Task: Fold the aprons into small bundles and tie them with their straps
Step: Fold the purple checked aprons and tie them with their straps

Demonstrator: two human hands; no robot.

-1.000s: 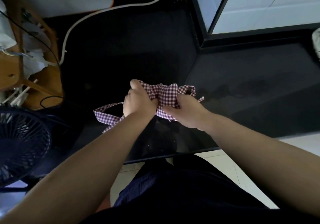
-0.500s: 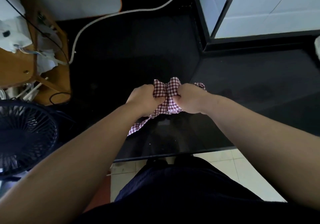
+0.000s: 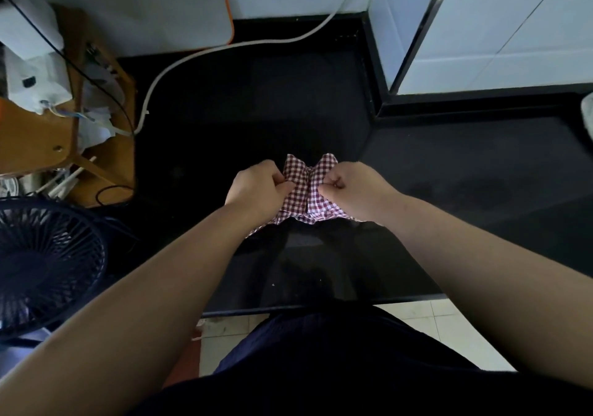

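Close in, my left hand and right hand each curl and pinch the checked apron bundle from its own side, equally near. The bundle sits between them, over the black worktop, creased near-to-far down its middle; tightening, I judge, means pulling apart sideways.

Bunched red-checked apron bundle

Curled fingers bury their tips in the apron; fan cropped left.
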